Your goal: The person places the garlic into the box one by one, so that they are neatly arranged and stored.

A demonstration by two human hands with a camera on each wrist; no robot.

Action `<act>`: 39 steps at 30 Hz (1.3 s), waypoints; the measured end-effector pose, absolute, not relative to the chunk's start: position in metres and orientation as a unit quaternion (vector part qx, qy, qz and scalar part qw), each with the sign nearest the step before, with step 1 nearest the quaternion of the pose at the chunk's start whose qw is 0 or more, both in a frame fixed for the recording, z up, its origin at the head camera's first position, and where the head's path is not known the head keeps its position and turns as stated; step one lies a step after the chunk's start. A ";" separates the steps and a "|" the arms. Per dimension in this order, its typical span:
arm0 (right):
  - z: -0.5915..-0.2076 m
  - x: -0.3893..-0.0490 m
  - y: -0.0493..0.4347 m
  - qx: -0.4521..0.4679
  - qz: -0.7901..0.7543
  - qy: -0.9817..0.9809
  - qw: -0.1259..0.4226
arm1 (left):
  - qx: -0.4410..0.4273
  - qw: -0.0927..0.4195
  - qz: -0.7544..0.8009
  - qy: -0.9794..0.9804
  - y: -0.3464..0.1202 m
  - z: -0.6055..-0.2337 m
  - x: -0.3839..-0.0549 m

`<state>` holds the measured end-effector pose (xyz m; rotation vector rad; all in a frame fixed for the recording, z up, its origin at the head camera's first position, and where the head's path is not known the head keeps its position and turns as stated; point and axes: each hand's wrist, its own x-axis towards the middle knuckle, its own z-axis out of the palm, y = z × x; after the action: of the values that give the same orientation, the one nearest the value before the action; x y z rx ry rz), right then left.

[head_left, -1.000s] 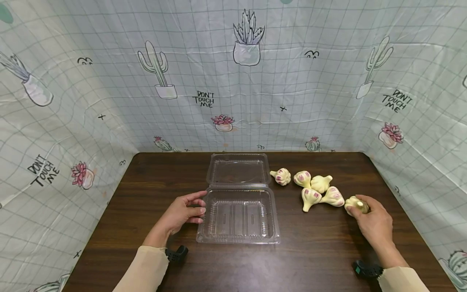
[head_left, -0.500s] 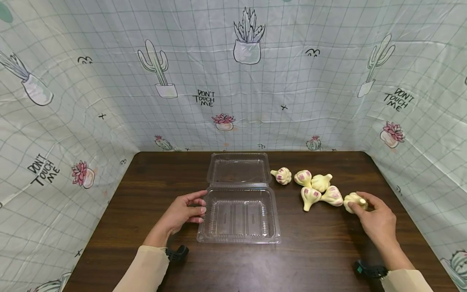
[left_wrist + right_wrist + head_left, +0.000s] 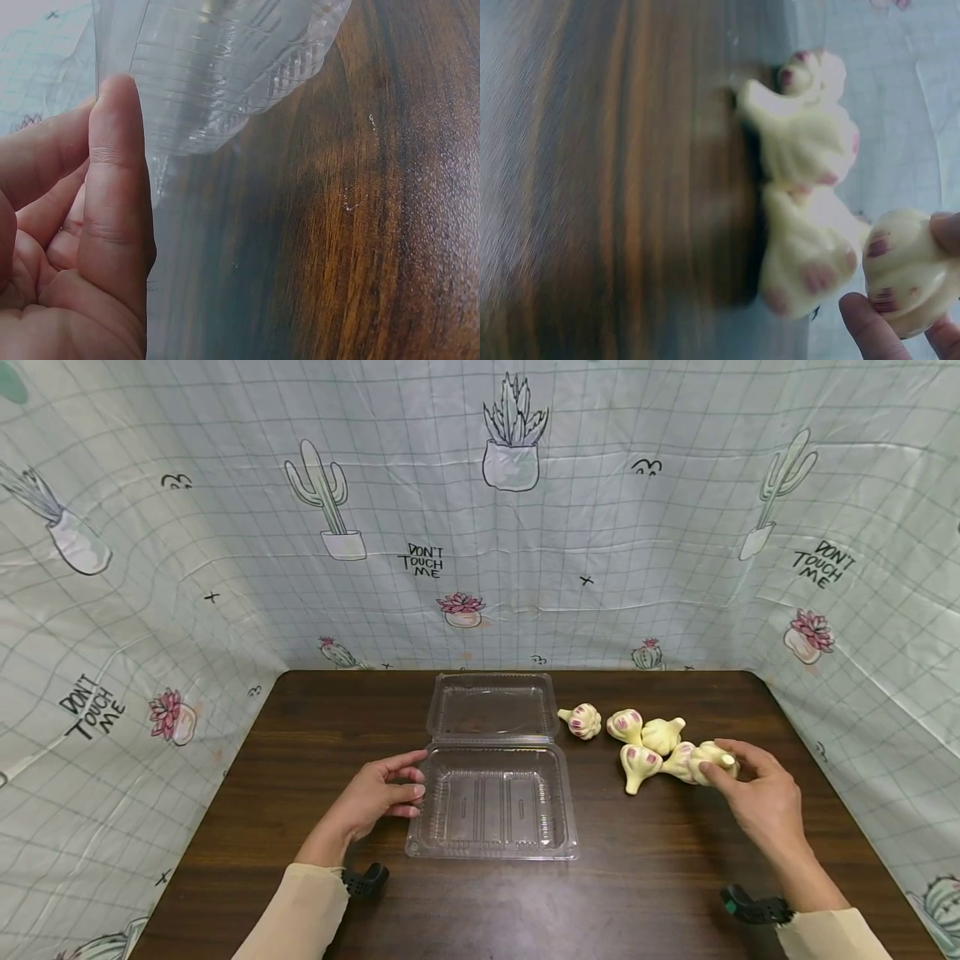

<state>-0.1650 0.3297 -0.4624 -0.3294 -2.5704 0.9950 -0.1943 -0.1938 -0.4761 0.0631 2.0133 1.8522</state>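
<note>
A clear plastic clamshell container (image 3: 566,843) stands with its lid (image 3: 433,710) folded back on the dark wooden table. My left hand (image 3: 371,797) pinches the left rim; in the left wrist view its thumb (image 3: 116,187) lies against the clear plastic. My right hand (image 3: 765,793) holds a cream garlic bulb (image 3: 708,760) with purple marks between thumb and fingers. This bulb (image 3: 904,274) appears raised in the right wrist view. It partly covers another garlic bulb (image 3: 678,762) in the head view. More garlic bulbs (image 3: 640,764) lie clustered to its left.
One garlic bulb (image 3: 583,721) lies apart, close to the lid's right side. The wooden table (image 3: 480,910) ends at a patterned curtain (image 3: 510,560) at the back and both sides. A black band (image 3: 753,906) sits on the right wrist.
My right hand has shifted left with its garlic bulb, which now overlaps the bulb beside it in the head view. The left hand and container have stayed in place.
</note>
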 end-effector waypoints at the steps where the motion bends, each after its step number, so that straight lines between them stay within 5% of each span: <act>1: -0.461 -0.165 0.327 -0.112 0.354 -0.911 0.179 | 0.024 0.201 0.663 0.721 -0.194 -0.476 -0.194; 39: -0.424 -0.212 0.175 0.089 0.507 -0.857 0.029 | 0.004 0.198 0.671 0.715 -0.190 -0.477 -0.191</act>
<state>-0.2117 0.1750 -0.4243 0.2758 -2.6432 1.5630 -0.1911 -0.1902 -0.4773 0.0113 2.0008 1.8764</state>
